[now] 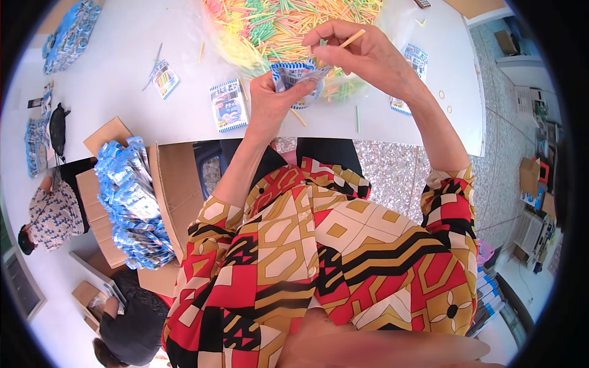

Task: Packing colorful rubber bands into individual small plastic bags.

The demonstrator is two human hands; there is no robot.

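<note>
Short-sleeved blouse (319,257) in bold geometric print; red, black, ochre and cream blocks; small buttons down the front.

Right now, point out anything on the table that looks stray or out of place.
A few sticks lie loose on the table, apart from the big pile: a green one near the front edge and a yellow one left of the pile. Nothing looks damaged.

Counts on and around the white bench (110,55)

Two hands: left hand (270,101) holds one blue-and-white packet (297,76), right hand (362,52) one orange stick (352,39). Three flat filled packets lie at 11, 12 and 1 o'clock (165,78) (228,105) (412,67). One heap of coloured sticks (288,21), one cardboard box (175,196) of packets too many to count, two other people (52,214) (132,325).
</note>
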